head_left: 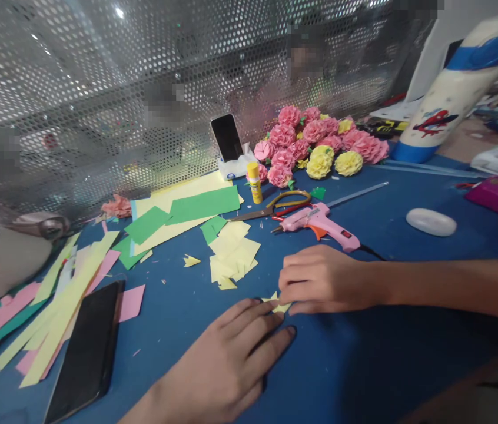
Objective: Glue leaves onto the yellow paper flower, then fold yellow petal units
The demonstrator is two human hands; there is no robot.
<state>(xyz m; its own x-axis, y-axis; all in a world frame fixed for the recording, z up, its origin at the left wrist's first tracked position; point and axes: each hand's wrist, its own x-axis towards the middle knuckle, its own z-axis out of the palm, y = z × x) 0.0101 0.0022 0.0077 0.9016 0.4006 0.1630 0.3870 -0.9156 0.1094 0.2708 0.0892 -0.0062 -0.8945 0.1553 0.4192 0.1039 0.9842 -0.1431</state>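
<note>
My left hand (226,359) lies on the blue table (364,365), fingers stretched flat, fingertips touching a small folded yellow paper piece (279,304). My right hand (322,280) comes in from the right, fingers curled and pressed down on the same yellow piece, hiding most of it. Just beyond my hands sits a small pile of yellow paper squares (232,256). A pink glue gun (319,225) rests behind my right hand.
Scissors (271,207), a glue stick (254,182), green and yellow sheets (187,212), paper strips (55,306), a dark phone (88,350), a propped phone (226,138), pink and yellow paper flowers (315,147), a white oval object (431,222), a tilted white-and-blue bottle (456,88). A perforated metal screen (99,88) stands behind.
</note>
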